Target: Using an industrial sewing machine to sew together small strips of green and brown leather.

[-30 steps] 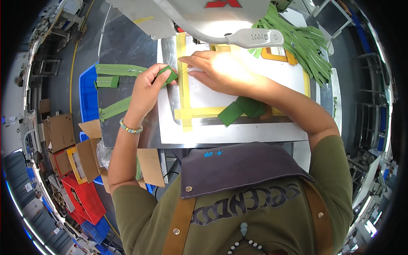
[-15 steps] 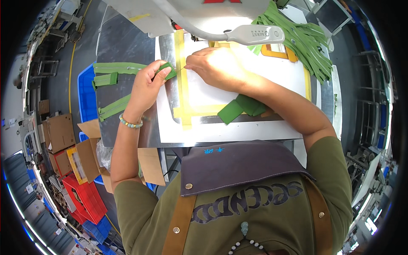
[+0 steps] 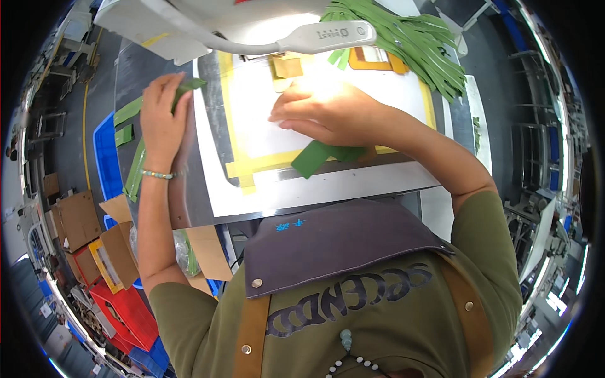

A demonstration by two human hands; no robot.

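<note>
My left hand (image 3: 165,114) is over the left part of the metal tabletop. Its thumb and fingers close on a dark green fabric piece (image 3: 183,92), mostly hidden by the hand. A lighter green zipper strip (image 3: 129,112) runs under the fingers. Two more green strips (image 3: 135,173) lie beside and below that hand. My right hand (image 3: 321,107) hovers over the white work surface (image 3: 258,132), fingers drawn together; glare hides whatever they hold. Under my right wrist lie dark green fabric pieces (image 3: 312,157).
A white lamp (image 3: 328,38) on a bendy neck hangs above my right hand, before a white machine body. Green zipper strips (image 3: 409,47) are heaped at the back right, beside a yellow frame (image 3: 372,60). A blue bin (image 3: 107,157) and cardboard boxes (image 3: 116,255) stand left.
My left hand has moved left with the green fabric piece, from the work surface's edge to the zipper strips. My right hand stays near the same spot. The whole view has shifted.
</note>
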